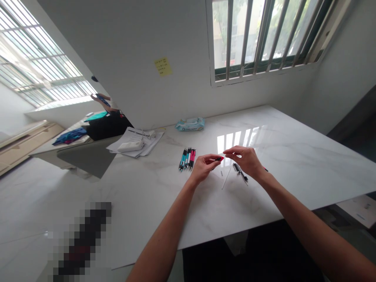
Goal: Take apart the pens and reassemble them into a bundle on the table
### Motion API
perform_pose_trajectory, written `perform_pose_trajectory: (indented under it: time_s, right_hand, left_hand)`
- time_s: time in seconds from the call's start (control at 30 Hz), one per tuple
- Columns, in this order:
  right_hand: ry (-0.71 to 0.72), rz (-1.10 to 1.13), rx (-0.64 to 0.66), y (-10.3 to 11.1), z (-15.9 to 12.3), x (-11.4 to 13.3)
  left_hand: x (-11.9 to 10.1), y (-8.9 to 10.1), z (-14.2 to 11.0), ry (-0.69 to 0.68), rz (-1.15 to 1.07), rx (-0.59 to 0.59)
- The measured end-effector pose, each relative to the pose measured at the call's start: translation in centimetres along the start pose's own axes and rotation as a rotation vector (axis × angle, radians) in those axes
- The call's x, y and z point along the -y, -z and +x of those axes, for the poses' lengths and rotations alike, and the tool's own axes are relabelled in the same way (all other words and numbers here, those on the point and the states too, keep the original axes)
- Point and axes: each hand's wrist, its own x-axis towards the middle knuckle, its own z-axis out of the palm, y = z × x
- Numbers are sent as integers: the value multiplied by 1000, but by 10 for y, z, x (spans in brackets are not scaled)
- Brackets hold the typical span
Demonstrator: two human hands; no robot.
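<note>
My left hand (202, 168) is closed on a pink and black pen barrel (221, 158), its pink end pointing right. Close to that end, my right hand (245, 158) has thumb and fingertips drawn together in a pinch. Whatever sits between those fingertips is too small to make out. On the table below lie a thin white refill (226, 178) and a tiny grey part (221, 172). Black pen parts (241, 172) are grouped under my right hand. Left of my left hand, several blue, white and pink pens (187, 158) lie side by side in a row.
The white marbled table (141, 203) meets a wall with a yellow sticky note (163, 66). Against the wall lies a blue wipes pack (190, 124). Papers (152, 145) with a white case (131, 146) are at left. A barred window (258, 39) is above.
</note>
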Motion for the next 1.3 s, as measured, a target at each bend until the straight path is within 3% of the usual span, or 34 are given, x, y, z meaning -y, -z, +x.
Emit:
perform_pose_trajectory:
  time_s: [0.33, 0.77, 0.93, 1.0, 1.17, 1.3]
  right_hand:
    - [-77, 248, 3, -13, -3, -1]
    - [18, 35, 122, -5, -8, 9]
    - [73, -59, 41, 3, -9, -1]
    - [131, -143, 98, 5, -10, -7]
    - [294, -305, 461, -5, -21, -11]
    - [360, -374, 541, -24, -24, -8]
  left_hand:
    - [-2, -3, 0, -2, -63, 17]
    - [-3, -5, -2, 28, -126, -1]
    - [-4, -2, -2, 29, -188, -63]
    - [-4, -1, -1, 31, -245, -97]
    - [-1, 2, 4, 38, -405, -166]
    - [-1, 4, 5, 35, -438, -195]
